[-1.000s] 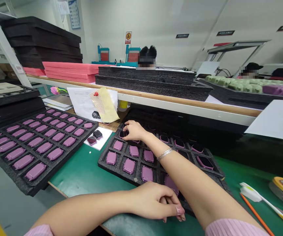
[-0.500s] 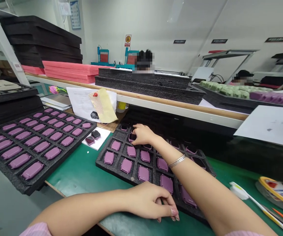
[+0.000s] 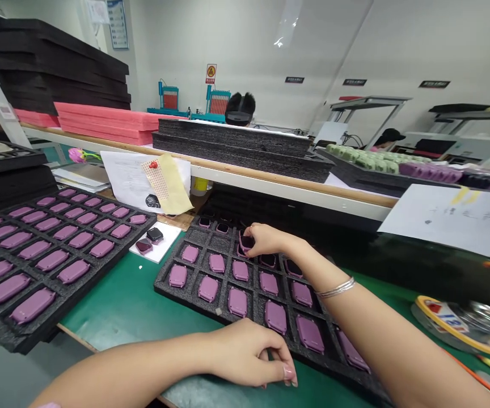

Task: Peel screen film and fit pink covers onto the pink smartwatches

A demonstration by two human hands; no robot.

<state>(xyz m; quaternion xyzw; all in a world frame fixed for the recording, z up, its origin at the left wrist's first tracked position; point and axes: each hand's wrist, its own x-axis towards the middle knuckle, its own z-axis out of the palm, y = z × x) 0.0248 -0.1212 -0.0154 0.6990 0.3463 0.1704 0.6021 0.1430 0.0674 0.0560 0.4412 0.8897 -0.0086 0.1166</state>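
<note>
A black foam tray [image 3: 194,297] lies on the green mat in front of me, its pockets filled with purple watch bodies, most back side up. My right hand [image 3: 265,239] reaches across it to the far rows, and its fingers pinch a purple watch body [image 3: 245,243] with a dark screen, tilted over a pocket. A silver bracelet [image 3: 336,289] sits on that wrist. My left hand [image 3: 251,353] rests at the tray's near edge, fingers curled down on the foam rim, holding nothing I can make out.
A larger foam tray [image 3: 2,334] full of purple watch bodies sits at the left. Two loose watches [image 3: 149,240] lie on a white card. A shelf [image 3: 270,181] above carries black and pink foam stacks and papers. A tape roll [image 3: 453,326] lies at right. Other people work behind the shelf.
My right hand has moved rightward along the far row, from one pocket to another, and now pinches a watch body. My left hand stays at the tray's near edge. The view has shifted.
</note>
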